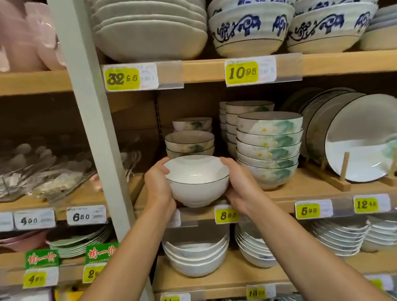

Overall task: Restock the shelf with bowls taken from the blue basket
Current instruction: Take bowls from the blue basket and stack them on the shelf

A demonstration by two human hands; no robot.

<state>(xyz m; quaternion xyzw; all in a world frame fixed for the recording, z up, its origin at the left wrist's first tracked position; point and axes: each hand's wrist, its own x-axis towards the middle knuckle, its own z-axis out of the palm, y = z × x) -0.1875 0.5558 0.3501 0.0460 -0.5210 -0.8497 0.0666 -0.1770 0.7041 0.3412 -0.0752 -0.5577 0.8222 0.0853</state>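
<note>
A white bowl (197,180) with a thin dark rim is held between both hands in front of the middle shelf (307,187). My left hand (159,187) grips its left side with the thumb over the rim. My right hand (240,185) cups its right side. The bowl sits level with the shelf's front edge, just in front of a short stack of small green-patterned bowls (189,142). The blue basket is out of view.
A taller stack of green floral bowls (268,148) stands right of the held bowl, and plates (361,144) lean in a wooden rack further right. A grey upright post (95,131) borders the shelf on the left. White bowls (195,256) fill the shelf below.
</note>
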